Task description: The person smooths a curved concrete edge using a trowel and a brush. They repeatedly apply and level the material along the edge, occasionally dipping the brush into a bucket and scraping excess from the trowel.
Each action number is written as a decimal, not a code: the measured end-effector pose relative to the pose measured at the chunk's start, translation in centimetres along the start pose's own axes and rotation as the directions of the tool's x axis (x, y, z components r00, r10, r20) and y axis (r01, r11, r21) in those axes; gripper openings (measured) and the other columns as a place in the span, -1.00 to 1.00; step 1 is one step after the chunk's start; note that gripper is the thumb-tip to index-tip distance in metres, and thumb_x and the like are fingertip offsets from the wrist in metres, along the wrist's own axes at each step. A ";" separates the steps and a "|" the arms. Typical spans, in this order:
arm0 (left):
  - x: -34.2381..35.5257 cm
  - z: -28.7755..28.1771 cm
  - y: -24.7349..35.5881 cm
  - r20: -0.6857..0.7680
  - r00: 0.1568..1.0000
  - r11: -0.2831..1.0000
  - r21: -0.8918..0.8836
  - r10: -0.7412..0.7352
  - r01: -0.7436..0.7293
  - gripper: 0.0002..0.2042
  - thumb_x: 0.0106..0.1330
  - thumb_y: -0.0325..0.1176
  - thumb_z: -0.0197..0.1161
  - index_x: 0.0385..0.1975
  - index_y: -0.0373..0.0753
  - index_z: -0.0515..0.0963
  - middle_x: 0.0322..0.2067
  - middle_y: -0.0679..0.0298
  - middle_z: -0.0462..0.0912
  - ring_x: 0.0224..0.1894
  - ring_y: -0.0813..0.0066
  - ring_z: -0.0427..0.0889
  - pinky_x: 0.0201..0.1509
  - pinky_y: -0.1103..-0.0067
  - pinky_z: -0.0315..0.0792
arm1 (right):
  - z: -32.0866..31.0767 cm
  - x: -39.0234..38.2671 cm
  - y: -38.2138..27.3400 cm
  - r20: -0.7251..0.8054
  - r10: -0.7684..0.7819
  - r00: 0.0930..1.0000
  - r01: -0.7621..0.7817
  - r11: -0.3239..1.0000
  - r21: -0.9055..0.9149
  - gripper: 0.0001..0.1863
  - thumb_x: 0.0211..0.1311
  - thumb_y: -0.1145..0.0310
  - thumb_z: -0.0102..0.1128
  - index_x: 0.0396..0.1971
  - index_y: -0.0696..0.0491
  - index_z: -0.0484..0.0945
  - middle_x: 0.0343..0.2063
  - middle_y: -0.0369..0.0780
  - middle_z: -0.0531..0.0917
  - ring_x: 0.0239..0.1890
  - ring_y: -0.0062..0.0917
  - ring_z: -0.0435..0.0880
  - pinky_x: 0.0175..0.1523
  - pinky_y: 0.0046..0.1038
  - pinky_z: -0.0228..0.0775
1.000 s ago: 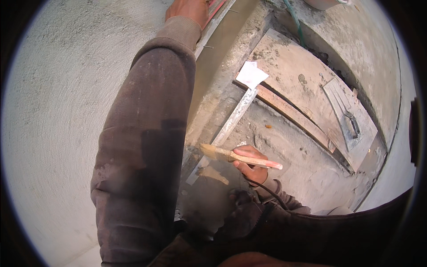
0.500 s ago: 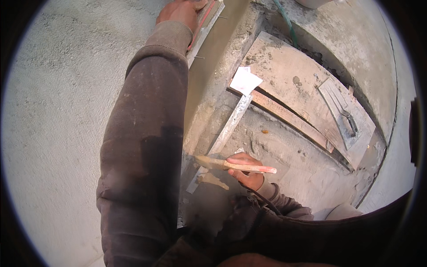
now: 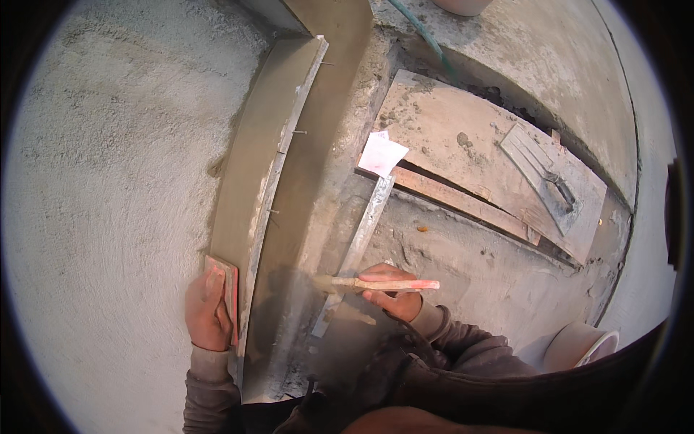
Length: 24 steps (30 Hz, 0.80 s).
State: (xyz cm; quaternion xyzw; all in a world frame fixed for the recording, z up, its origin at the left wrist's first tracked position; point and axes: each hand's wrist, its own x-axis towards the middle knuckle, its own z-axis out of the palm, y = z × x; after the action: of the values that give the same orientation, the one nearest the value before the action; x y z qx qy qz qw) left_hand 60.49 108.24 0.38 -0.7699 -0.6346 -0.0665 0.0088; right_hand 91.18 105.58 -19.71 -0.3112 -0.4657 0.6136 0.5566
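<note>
Float (image 3: 230, 289), reddish, pressed flat by left hand (image 3: 207, 307) against wet plaster band (image 3: 253, 166) at its lower end, beside rough wall (image 3: 108, 181). Right hand (image 3: 390, 289) fingers closed around brush (image 3: 376, 283), just over metal straightedge (image 3: 358, 246). Trowel (image 3: 542, 173) rests on board (image 3: 448, 137), well apart.

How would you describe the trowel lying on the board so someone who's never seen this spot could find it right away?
Start at the big mortar-stained wooden board lying on the floor at the upper right. Near its right end rests the flat rectangular steel trowel, grey with cement, its dark handle on top. Unlike the brush in the right hand or the white paper at the board's left end, no hand touches it.
</note>
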 end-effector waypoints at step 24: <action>35.4 9.6 7.4 -0.192 0.976 0.994 -0.012 0.103 -0.108 -0.75 0.45 -0.20 0.16 -0.03 -0.02 0.73 -0.15 -0.06 0.71 -0.02 -0.08 0.65 0.14 0.28 0.49 | -2.4 0.1 0.4 -0.047 0.034 0.998 -0.036 0.998 -0.046 -0.63 0.20 0.56 0.42 0.04 0.17 0.65 -0.11 -0.06 0.69 -0.11 -0.36 0.69 -0.02 -0.38 0.53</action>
State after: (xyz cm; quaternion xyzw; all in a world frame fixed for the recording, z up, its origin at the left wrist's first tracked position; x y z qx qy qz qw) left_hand 75.23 142.30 -4.62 -0.7926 -0.5884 -0.1465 0.0645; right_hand 93.18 106.29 -20.98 -0.3463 -0.4616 0.6046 0.5490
